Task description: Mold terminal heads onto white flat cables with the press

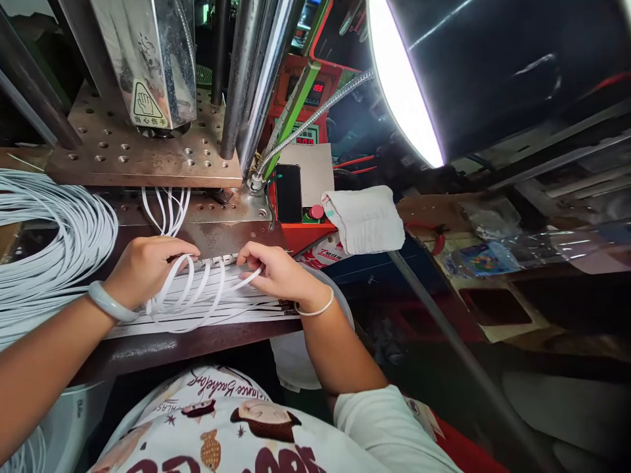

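Several white cables [220, 289] loop up from a metal strip [217, 260] at the front of the press bed. My left hand [148, 266] is closed around the left end of the strip, thumb and fingers together beside the first loop. On the right, my right hand [271, 266] pinches the strip's right end, where one white cable runs into the fingers. More white cables lie flat under both hands. Behind them, another group of cables [170, 213] comes out from beneath the press plate [148, 157].
A large white cable coil [79, 236] lies at the left. Behind are the press head [148, 72] and steel columns. A phone [288, 192], red button [316, 212] and folded cloth [367, 220] are right of the press. A lamp [404, 79] hangs at upper right.
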{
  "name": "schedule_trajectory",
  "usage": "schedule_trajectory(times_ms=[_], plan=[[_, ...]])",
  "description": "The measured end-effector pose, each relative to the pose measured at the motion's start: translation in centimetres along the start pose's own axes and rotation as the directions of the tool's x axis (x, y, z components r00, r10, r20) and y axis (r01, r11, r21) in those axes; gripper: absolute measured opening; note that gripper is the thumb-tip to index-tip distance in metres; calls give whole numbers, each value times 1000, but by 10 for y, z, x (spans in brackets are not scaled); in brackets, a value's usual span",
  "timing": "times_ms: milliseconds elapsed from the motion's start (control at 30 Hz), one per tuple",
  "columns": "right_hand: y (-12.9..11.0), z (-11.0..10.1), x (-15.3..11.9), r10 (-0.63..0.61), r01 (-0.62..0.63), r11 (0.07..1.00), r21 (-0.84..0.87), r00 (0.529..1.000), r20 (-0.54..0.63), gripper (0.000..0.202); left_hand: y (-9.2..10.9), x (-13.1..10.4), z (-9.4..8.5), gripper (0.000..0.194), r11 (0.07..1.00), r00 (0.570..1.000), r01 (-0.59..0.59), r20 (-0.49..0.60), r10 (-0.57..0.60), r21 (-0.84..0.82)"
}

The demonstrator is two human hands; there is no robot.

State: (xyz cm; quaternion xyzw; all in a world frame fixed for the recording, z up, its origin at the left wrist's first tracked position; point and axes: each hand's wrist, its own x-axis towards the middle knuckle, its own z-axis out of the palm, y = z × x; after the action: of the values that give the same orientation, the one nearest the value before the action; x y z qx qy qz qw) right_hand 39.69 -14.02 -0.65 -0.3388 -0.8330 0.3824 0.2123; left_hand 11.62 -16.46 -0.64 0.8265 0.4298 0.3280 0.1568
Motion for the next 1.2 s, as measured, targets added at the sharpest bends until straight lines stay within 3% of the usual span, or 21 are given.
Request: schedule_trajectory(times_ms=[100, 200, 300, 367, 500, 567, 700, 933, 1033, 1200], plan=[[-4, -21, -11, -58, 51, 992, 117, 996, 62, 11, 6, -2, 1, 26, 981, 988, -143, -34, 149, 132], [-5, -27, -14, -107, 101, 993, -61, 988, -108, 17, 15, -4, 4, 26, 911, 950, -295, -16, 312, 289], [-1, -12, -5, -111, -12, 925, -379, 947, -301, 22, 21, -6, 9, 27, 846, 914, -384, 25, 404, 369], [4, 5, 5, -117, -23, 928, -371, 929, -350, 24, 20, -9, 11, 27, 838, 906, -395, 9, 423, 376], [15, 30, 20, -89, 77, 996, -46, 917, -389, 14, 14, -17, 6, 34, 829, 941, -325, 65, 333, 454], [18, 33, 21, -67, 74, 997, 4, 923, -380, 10, 10, -18, 1, 38, 815, 959, -285, 141, 248, 505], [18, 29, 19, -161, 137, 986, -93, 927, -340, 15, 5, -14, -4, 35, 915, 989, -105, 140, 53, 389], [21, 34, 17, -431, 315, 854, -413, 874, -225, 23, 7, -15, -5, 16, 999, 995, 38, -96, -37, 5], [22, 36, 17, -426, 302, 848, -435, 878, -220, 22, 5, -18, -4, 16, 997, 993, 80, -84, -82, -19], [20, 35, 18, -365, 271, 905, -327, 890, -274, 20, -3, -15, -1, 21, 977, 977, 207, -49, -210, -54]])
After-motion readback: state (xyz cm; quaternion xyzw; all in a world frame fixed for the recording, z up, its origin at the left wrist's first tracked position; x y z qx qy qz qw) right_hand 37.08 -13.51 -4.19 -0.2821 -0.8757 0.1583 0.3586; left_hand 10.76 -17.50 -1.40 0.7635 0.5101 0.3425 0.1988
